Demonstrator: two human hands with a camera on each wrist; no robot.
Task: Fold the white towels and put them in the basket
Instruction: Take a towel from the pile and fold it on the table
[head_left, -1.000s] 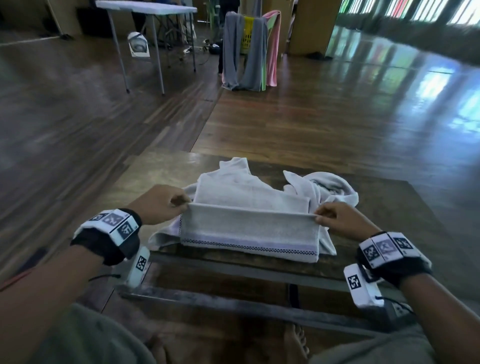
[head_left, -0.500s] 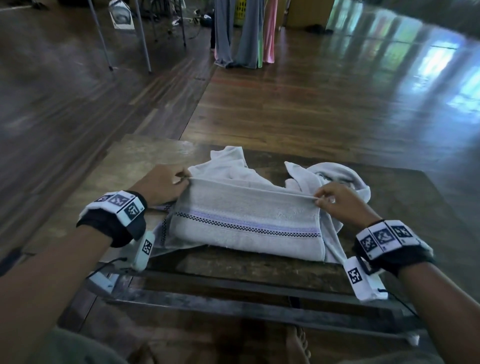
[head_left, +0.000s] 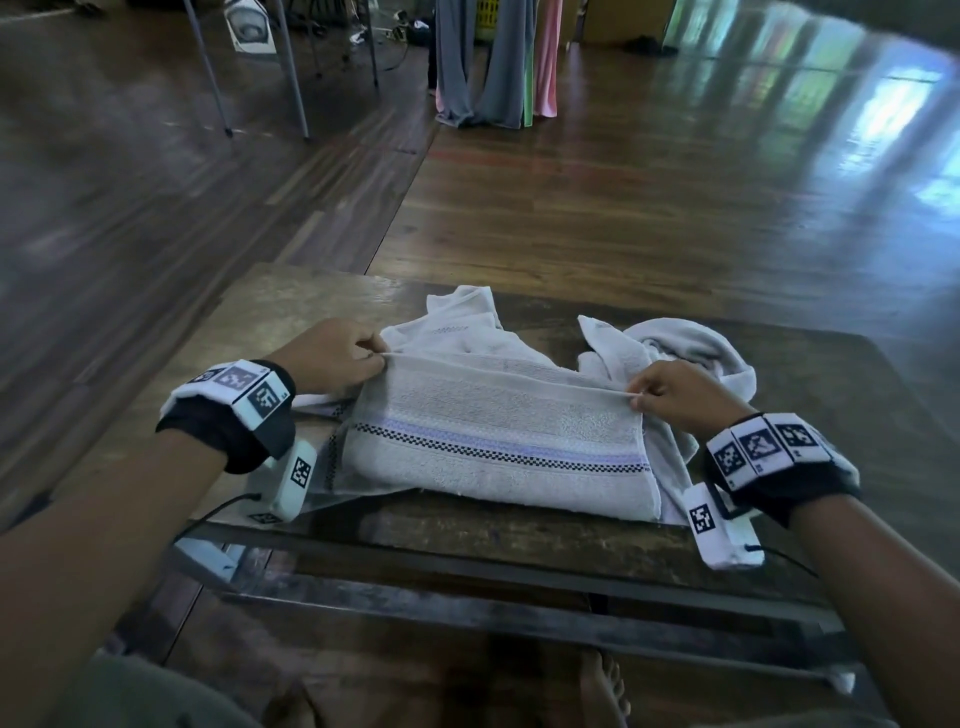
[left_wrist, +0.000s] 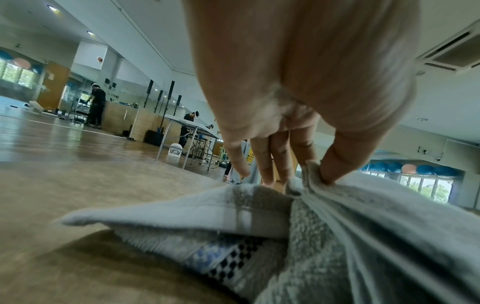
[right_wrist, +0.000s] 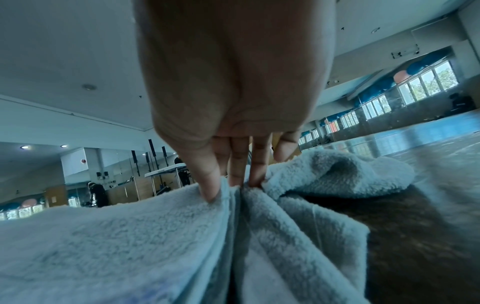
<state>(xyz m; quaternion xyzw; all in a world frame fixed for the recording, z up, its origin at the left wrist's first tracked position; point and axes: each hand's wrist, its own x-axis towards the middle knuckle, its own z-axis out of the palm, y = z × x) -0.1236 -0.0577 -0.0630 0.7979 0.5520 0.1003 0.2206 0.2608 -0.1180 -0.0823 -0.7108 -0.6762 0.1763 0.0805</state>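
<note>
Item: white towel (head_left: 498, 441), part-folded, lying at the near middle of the tabletop (head_left: 311, 301), checked stripe showing on its near panel.

Hands: left hand (head_left: 332, 358) pinching the raised far edge at 9 o'clock of the towel, thumb against fingers; right hand (head_left: 680, 397) pinching the same edge at 3 o'clock.

Further stock: crumpled white towel (head_left: 691, 343) lying at 1 o'clock of the folded one, touching it.

Risks, as judged: the thin pinches could be slipping, letting the edge sag and the fold go skew; the lower layers, poking out at 9 o'clock, could be dragging along; the near edge is overhanging the tabletop and could slide off.

Not made out: no basket near the tabletop; how many layers are lying underneath; the far towel's edges.
</note>
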